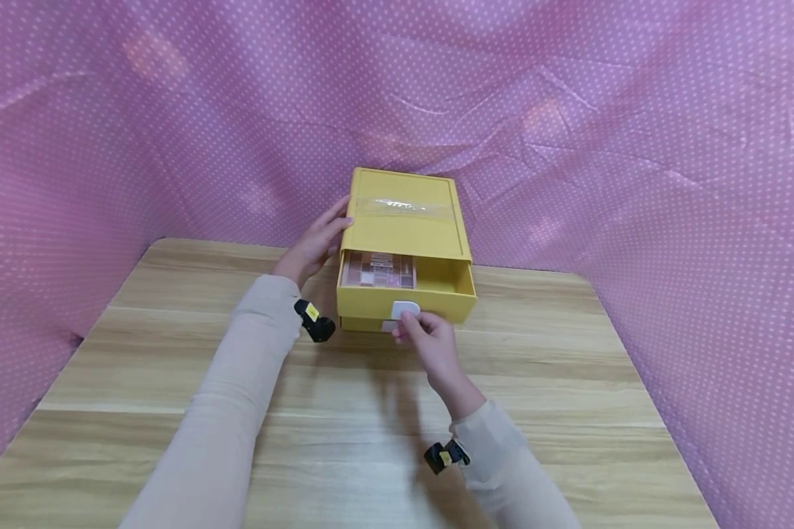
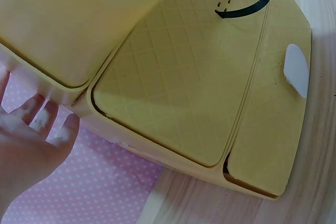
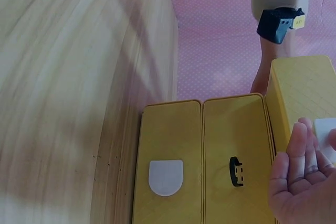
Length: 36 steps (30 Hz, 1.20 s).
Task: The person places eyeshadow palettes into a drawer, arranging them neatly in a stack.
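A yellow drawer cabinet (image 1: 403,231) stands at the back of the table, clear tape across its top. Its top drawer (image 1: 437,304) is pulled partly out; inside, on the left, lies a flat pinkish printed packet (image 1: 380,270). My right hand (image 1: 433,349) pinches the white pull tab (image 1: 406,307) on that drawer's front, thumb on the tab. With fingers extended, my left hand (image 1: 316,242) rests against the cabinet's left side. Below, the middle drawer with a black loop handle (image 2: 254,4) and the bottom drawer with a white tab (image 3: 166,177) are closed.
The wood-grain table (image 1: 344,448) spreads in front of the cabinet and to both sides. Pink dotted cloth (image 1: 251,132) hangs behind and around it. A small black camera (image 1: 316,321) is worn on the left wrist, another (image 1: 445,457) on the right.
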{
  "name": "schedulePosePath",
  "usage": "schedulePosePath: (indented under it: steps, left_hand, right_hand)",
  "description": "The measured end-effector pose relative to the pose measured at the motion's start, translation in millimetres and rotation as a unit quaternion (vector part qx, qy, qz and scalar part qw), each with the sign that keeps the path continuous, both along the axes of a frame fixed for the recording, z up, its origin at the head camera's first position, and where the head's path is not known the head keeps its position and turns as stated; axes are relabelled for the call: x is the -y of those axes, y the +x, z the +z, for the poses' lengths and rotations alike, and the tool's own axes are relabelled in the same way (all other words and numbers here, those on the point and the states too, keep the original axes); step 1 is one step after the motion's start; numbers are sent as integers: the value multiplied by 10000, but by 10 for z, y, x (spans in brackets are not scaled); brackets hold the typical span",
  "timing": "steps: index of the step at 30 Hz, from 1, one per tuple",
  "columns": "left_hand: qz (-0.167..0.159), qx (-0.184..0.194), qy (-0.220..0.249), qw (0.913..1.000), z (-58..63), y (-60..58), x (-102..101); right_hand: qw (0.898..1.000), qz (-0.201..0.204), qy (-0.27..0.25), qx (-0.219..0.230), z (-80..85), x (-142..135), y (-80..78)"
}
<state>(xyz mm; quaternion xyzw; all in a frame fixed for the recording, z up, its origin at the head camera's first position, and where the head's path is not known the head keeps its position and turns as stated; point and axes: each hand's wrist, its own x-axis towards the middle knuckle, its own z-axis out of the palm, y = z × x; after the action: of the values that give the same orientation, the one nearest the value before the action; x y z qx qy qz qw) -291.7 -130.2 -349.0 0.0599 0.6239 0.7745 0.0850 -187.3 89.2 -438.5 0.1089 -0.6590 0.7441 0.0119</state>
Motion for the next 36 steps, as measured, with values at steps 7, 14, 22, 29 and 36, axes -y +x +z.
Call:
schedulePosePath:
  steps: [7, 14, 22, 29, 36]
  left_hand:
    - [-98, -20, 144, 9998, -10, -53, 25]
    - [-159, 26, 230, 9996, -13, -119, 49]
    - [-279, -6, 255, 9993, -20, -176, 90]
    - [-221, 26, 228, 9995, -27, -185, 94]
    - [-243, -12, 313, 9992, -23, -177, 85]
  right_hand:
    - [9992, -165, 114, 332, 41, 44, -166]
    - [9969, -471, 240, 583, 402, 167, -139]
    - [9911, -529, 307, 1184, 648, 247, -210]
    - [9951, -433, 166, 868, 167, 187, -595]
    - [9919, -537, 382, 1089, -167, 148, -919]
